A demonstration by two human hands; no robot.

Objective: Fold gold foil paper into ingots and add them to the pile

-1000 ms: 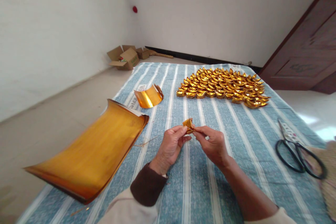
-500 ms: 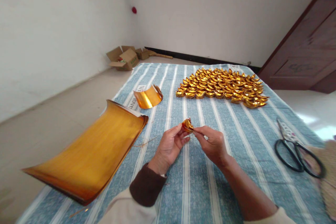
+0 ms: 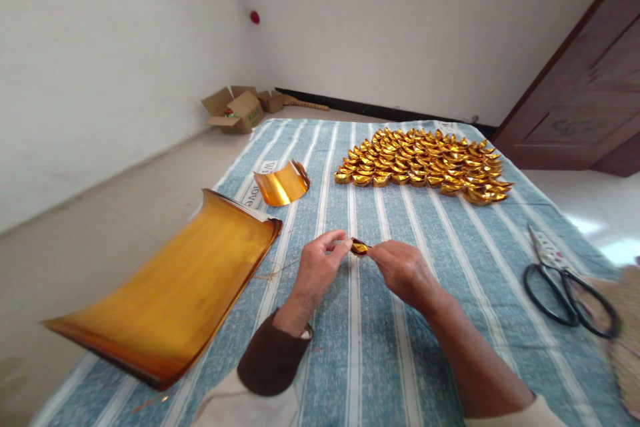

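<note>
While both hands meet above the striped cloth (image 3: 380,347), a small gold paper piece (image 3: 359,247) sits pinched between them; the left hand (image 3: 315,271) nips its left end with thumb and fingertips, the right hand (image 3: 400,270) clamps the other end; beyond them a big cluster of folded gold pieces (image 3: 425,165) lies on the cloth; off to the left a stack of gold sheets (image 3: 170,293) curls up, a smaller curled sheet (image 3: 281,185) just past it; black scissors (image 3: 567,287) rest at the right edge
</note>
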